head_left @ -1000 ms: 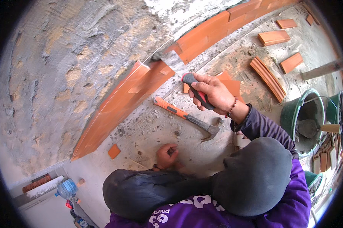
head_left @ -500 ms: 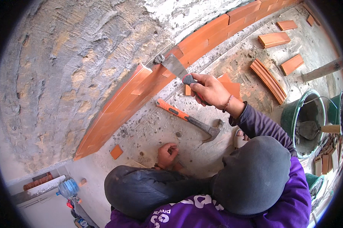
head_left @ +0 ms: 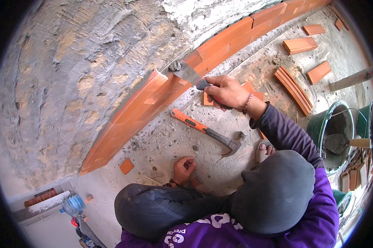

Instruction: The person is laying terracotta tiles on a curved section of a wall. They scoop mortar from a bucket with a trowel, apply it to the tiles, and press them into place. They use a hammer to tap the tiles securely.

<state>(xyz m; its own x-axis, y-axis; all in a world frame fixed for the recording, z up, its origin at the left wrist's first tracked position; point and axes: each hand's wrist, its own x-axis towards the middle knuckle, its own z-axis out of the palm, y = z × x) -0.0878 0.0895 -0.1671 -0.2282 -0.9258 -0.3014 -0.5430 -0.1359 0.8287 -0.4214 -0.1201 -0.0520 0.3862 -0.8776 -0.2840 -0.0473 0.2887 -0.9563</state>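
The putty knife [head_left: 187,73] is at the upper middle of the frame, gray mortar [head_left: 175,65] at its tip, by the upper edge of the terracotta tiles [head_left: 223,39] along the wall [head_left: 83,82]. Your right hand [head_left: 230,94] has its fingers wrapped around the dark handle. Your left hand [head_left: 183,169], lower center, has curled fingers near your knee; you cannot tell whether they hold anything. Between your hands, an orange-handled hammer [head_left: 203,129] lies on the floor [head_left: 219,175]. Toward the right edge, a trowel [head_left: 336,143] sits in a green bucket [head_left: 316,124].
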